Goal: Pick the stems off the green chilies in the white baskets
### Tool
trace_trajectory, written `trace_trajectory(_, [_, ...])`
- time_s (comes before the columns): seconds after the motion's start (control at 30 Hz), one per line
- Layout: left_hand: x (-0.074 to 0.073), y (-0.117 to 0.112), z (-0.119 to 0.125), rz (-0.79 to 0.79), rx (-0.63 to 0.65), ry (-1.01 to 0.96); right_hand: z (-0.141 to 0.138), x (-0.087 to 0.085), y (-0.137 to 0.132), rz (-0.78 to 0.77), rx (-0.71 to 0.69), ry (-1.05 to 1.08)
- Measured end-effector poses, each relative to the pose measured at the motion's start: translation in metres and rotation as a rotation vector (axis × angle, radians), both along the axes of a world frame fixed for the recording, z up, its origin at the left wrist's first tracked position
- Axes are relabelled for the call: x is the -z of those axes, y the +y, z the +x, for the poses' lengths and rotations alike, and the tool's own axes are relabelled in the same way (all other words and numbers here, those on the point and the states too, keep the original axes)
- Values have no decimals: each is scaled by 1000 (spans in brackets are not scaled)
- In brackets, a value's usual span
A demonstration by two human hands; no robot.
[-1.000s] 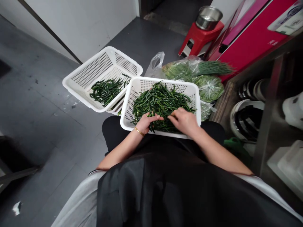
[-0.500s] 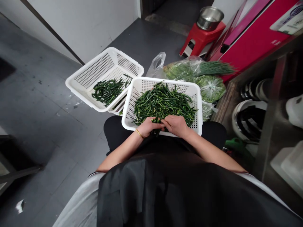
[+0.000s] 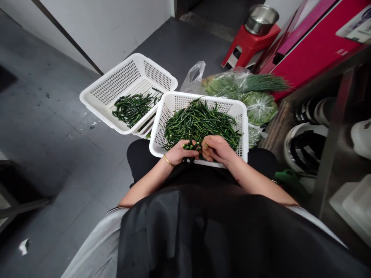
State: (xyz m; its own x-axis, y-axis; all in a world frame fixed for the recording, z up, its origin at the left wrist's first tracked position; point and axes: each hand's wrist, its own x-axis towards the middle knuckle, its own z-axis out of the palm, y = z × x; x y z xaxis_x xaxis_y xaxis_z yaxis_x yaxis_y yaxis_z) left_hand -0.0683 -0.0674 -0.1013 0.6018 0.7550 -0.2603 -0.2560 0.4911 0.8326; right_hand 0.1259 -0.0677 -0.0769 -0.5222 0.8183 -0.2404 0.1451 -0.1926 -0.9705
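A heap of long thin green chili peppers [image 3: 203, 119] fills the white perforated basket [image 3: 155, 133] on my lap. Over its near edge, my left hand [image 3: 181, 151] is closed around a bunch of green chili peppers [image 3: 191, 145], their pale ends pointing up. Just beside that bunch, my right hand [image 3: 216, 148] is closed in a pinch. A small green bit shows by its thumb, too small to make out fully. To the left, a second white basket [image 3: 116, 83] holds a smaller pile of green chili peppers [image 3: 133, 109].
Behind the near basket lie plastic bags of green vegetables [image 3: 257, 108] and a bundle of thin green stalks [image 3: 265, 82]. A red stool [image 3: 246, 46] bears a metal pot [image 3: 261, 20]. On the right, a metal shelf [image 3: 330, 154] holds white containers.
My right hand has drawn slightly away from the bunch and turned, its fingers curled. My left hand keeps hold of the peppers, whose ends now show more clearly. The view has shifted a little.
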Motion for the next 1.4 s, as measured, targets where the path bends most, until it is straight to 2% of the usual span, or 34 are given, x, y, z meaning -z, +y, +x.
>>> trace_trajectory(0.03, [2, 2, 0, -36, -49, -40, 7, 1, 4, 39, -58, -104])
trace_trajectory(0.1, [7, 7, 2, -114, -168, -134, 23, 3, 15, 230, -129, -486])
trace_trajectory(0.2, [15, 13, 4, -199, -249, -208, 36, 12, 36, 563, -14, -1122])
trace_trajectory(0.23, [16, 13, 4, -217, -252, -212, 35, 16, 43, 617, 6, -1261])
trace_trajectory(0.3, [18, 12, 5, -250, -248, -217, 30, 27, 54, 650, -64, -1402])
trace_trajectory(0.37, [18, 11, 4, -300, -240, -217, 25, 33, 61, 654, -122, -1432])
trace_trajectory(0.4, [18, 10, 4, -328, -242, -206, 24, 33, 61, 652, -99, -1429])
trace_trajectory(0.5, [18, 10, 7, -388, -286, -110, 29, 27, 51, 642, 87, -1344])
trace_trajectory(0.57, [18, 11, 13, -408, -326, -61, 32, 21, 35, 665, 153, -1190])
trace_trajectory(0.67, [19, 11, 23, -386, -328, -98, 28, 22, 6, 668, 132, -888])
trace_trajectory(0.8, [18, 9, 29, -249, -311, -108, 14, 35, -17, 461, 48, -661])
trace_trajectory(0.83, [18, 8, 28, -245, -327, -103, 12, 38, -19, 451, 22, -636])
trace_trajectory(0.9, [18, 7, 26, -293, -369, -121, 9, 40, -22, 578, -27, -610])
trace_trajectory(1.0, [18, 6, 22, -378, -402, -167, 8, 37, -26, 931, -131, -623])
trace_trajectory(1.03, [18, 7, 20, -393, -414, -174, 8, 34, -26, 1006, -179, -643])
trace_trajectory(1.1, [18, 10, 16, -417, -470, -195, 10, 29, -23, 1047, -289, -708])
trace_trajectory(1.17, [16, 14, 11, -435, -542, -236, 14, 25, -12, 960, -376, -817])
trace_trajectory(1.2, [15, 16, 8, -441, -568, -253, 16, 25, -3, 885, -372, -886])
trace_trajectory(1.27, [14, 20, 2, -449, -569, -260, 19, 28, 20, 727, -233, -1024])
trace_trajectory(1.33, [12, 20, 0, -445, -511, -234, 20, 35, 45, 606, -47, -1116])
trace_trajectory(1.4, [12, 18, -1, -421, -435, -223, 20, 42, 65, 555, 7, -1136])
